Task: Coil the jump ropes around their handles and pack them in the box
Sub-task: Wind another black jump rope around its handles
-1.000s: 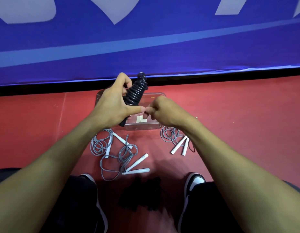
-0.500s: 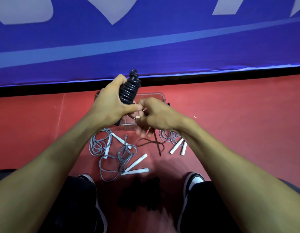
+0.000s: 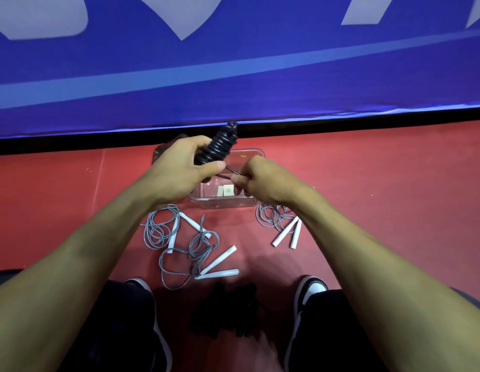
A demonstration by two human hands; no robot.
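We cannot see the lower end of the black coiled rope (image 3: 222,146), which is buried in the left hand (image 3: 179,170), nor the rope's tail past the point where it runs into the curled fingers of the right hand (image 3: 260,177). The clear box (image 3: 249,151) is partly covered by both hands and wrists, and the small pale pieces (image 3: 226,190) inside it are too small for us to name. A dark heap (image 3: 222,310) on the floor between the shoes is too blurred to identify, and the right forearm hides part of the grey rope (image 3: 271,214) beside the box.
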